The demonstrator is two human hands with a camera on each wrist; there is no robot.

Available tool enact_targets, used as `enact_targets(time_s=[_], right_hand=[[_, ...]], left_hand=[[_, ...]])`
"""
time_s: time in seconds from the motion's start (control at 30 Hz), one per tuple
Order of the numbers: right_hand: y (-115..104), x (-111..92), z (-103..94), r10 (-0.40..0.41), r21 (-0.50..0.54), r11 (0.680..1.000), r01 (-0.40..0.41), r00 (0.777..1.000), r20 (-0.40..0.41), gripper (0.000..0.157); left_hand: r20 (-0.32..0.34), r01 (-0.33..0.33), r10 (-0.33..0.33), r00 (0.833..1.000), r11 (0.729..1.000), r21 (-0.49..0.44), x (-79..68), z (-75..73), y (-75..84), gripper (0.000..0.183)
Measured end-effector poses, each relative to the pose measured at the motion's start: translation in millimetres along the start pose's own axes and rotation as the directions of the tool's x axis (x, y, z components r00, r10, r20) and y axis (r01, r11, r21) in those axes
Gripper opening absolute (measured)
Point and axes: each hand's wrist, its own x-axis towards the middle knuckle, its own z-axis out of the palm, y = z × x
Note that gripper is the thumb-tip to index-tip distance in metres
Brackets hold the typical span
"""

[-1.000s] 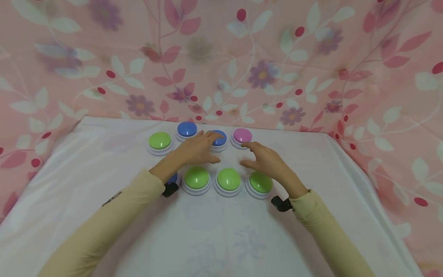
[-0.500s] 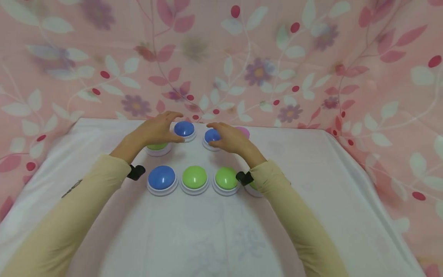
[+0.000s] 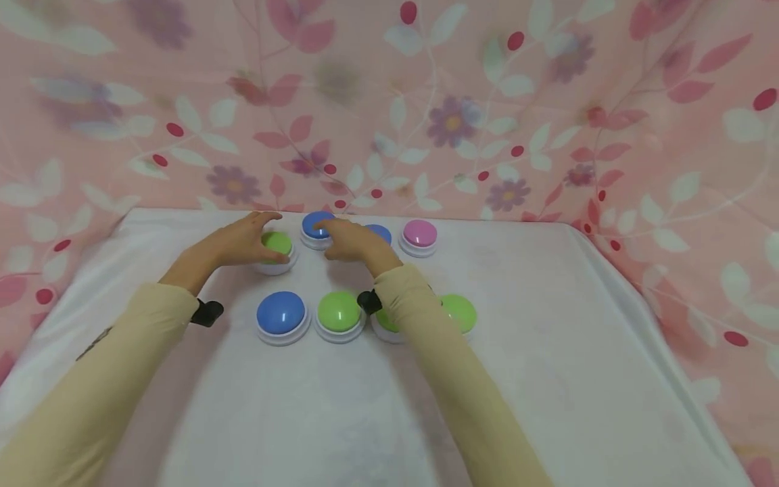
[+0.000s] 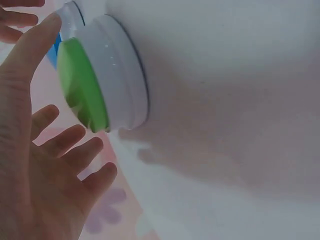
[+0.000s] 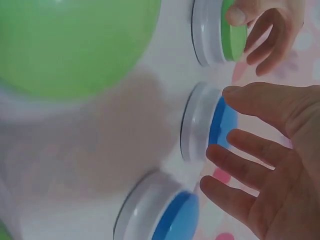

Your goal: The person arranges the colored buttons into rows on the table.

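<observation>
Left hand [image 3: 228,247]: loosely spread, empty, around the rear green button [image 3: 278,242]. Right hand [image 3: 356,243]: fingers parted, empty, beside the neighbouring blue button [image 3: 315,222]. Contact unclear. Both buttons rest on the worktop [image 3: 566,338]; a careless sideways brush could skid either askew.

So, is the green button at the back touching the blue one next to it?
Apart: the right wrist view shows cloth between the green button and blue button.
</observation>
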Motion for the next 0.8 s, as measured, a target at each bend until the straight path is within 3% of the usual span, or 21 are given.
enact_targets(time_s=[0.13,0.33,0.6,0.8], right_hand=[[-20,12,6.8,-0.018,-0.024,1.0,0.019,0.999,0.044,0.064],[-41,18,17.2,-0.031,0.017,0.999,0.029,0.991,0.129,0.07],[-46,23,28.2,-0.021,0.055,0.998,0.012,0.986,0.166,0.072],[-47,22,28.8,-0.006,0.079,0.997,-0.008,0.985,0.174,0.073]], left_hand=[[0.016,0.023,-0.023,1.0,1.0,0.003,-5.2,5.4,-8.9,0.104],[-0.017,-0.006,0.005,1.0,0.999,-0.033,-10.1,16.7,-16.0,0.097],[-0.071,-0.033,0.029,0.997,0.998,-0.05,-10.9,22.4,-19.2,0.087],[-0.066,-0.028,0.025,0.998,0.998,-0.047,-11.8,22.4,-20.8,0.091]])
